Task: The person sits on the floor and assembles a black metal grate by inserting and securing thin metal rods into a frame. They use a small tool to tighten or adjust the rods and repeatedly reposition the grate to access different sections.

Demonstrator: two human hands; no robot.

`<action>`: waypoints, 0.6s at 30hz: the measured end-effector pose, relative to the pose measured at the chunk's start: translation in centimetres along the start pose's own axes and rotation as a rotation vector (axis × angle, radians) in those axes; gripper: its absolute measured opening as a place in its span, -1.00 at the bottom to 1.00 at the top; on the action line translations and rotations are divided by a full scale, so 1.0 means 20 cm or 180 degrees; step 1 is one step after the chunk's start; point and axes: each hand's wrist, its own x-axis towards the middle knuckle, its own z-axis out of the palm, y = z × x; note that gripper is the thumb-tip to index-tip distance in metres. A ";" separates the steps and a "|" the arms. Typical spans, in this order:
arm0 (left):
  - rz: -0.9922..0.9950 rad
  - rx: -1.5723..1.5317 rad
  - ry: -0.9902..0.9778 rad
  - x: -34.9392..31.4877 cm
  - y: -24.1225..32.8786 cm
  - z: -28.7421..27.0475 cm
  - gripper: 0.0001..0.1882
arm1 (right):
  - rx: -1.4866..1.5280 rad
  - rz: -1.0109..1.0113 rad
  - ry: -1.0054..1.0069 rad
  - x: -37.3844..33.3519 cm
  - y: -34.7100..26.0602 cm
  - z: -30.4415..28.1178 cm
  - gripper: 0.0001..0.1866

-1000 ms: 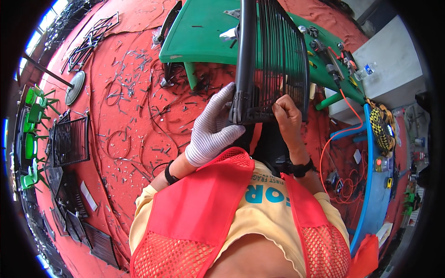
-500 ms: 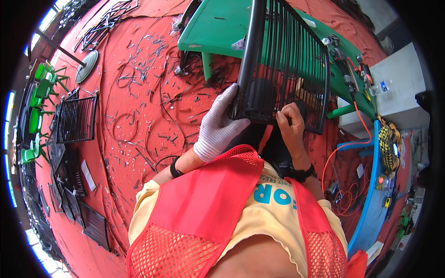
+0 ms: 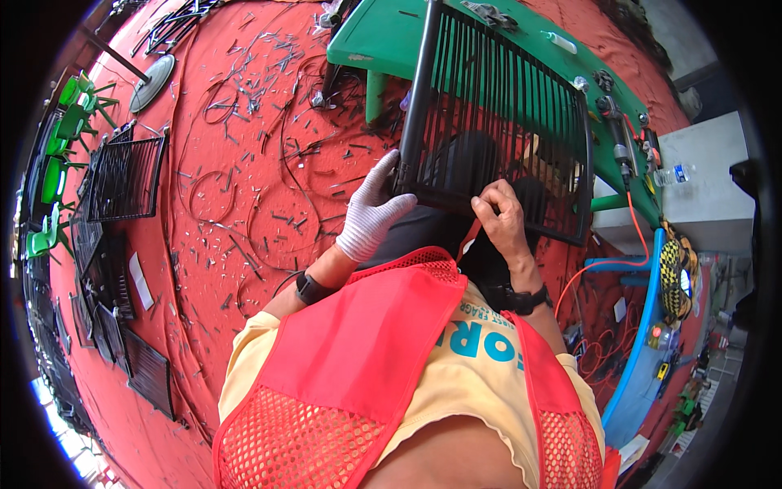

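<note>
A black frame strung with many narrow dark strips stands tilted in front of me, its lower edge by my knees. My left hand, in a white knit glove, is closed around its lower left corner, thumb along the bottom bar. Bare and pinched together, the fingers of my right hand are at the bottom bar, right of its middle. Whatever lies between those fingertips is too small to make out.
Behind the frame is a green table with a power tool on an orange hose. A plastic bottle lies at the right, above a blue bench. More black frames stand left; scraps litter the red floor covering.
The frame has shifted slightly left and down in view, showing its strips more broadly. My right hand has moved a little left with it, still pinched; my left hand keeps its corner.
</note>
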 end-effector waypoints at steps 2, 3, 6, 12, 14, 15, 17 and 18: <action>-0.0158 0.0028 0.0123 0.00 -0.03 -0.03 -0.26 | -0.0190 -0.0127 0.0015 0.00 0.02 0.03 -0.83; -0.0080 0.0003 0.0072 0.00 -0.04 -0.04 -0.26 | -0.0281 -0.0165 0.0014 0.01 0.03 0.04 -0.84; -0.0122 -0.0016 0.0047 0.00 -0.05 -0.06 -0.25 | -0.0296 -0.0074 -0.0018 0.01 0.05 0.05 -0.84; -0.0232 -0.0361 -0.0056 0.00 -0.07 -0.08 -0.26 | -0.0336 -0.0140 0.0020 0.00 0.05 0.05 -0.82; -0.0340 -0.0566 -0.0050 -0.01 -0.09 -0.09 -0.27 | -0.0341 -0.0131 0.0014 0.00 0.05 0.05 -0.81; -0.0350 -0.0779 -0.0077 -0.01 -0.10 -0.09 -0.27 | -0.0345 -0.0131 0.0011 0.00 0.05 0.05 -0.81; -0.0353 -0.1211 -0.0120 -0.01 -0.12 -0.09 -0.28 | -0.0354 -0.0177 0.0018 0.00 0.05 0.05 -0.81; -0.0422 -0.1258 -0.0106 -0.02 -0.13 -0.10 -0.29 | -0.0358 -0.0204 0.0020 0.00 0.05 0.05 -0.81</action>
